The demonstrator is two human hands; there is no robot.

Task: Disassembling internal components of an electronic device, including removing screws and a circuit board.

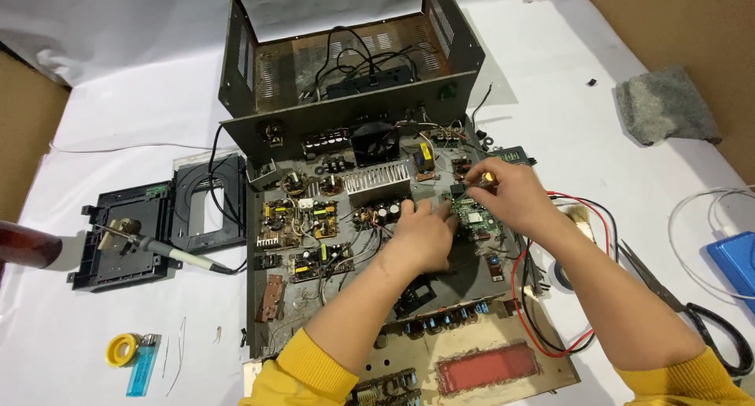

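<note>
Two hands work over a small green circuit board inside an opened electronics chassis.

At the centre of the frame the left hand (423, 235) lies flat, fingers together, pressing the left edge of the green circuit board (474, 216), while the right hand (507, 192) pinches its fingertips shut on a small part at the board's upper edge; what that part is cannot be told. The board sits right of centre in the open chassis (330, 296), among several smaller boards and one ribbed metal heat sink (379, 180). Red and black wires (525, 312) loop under the right forearm. Behind, at the top, stands one lifted metal cover (346, 56). At left lie one soldering iron (169, 253) across a black disc tray (157, 225); at lower left, one yellow tape roll (122, 349) and one blue lighter (144, 365). At right lie one pair of scissors (692, 312), one grey cloth (667, 103) and one blue box (735, 260).
</note>
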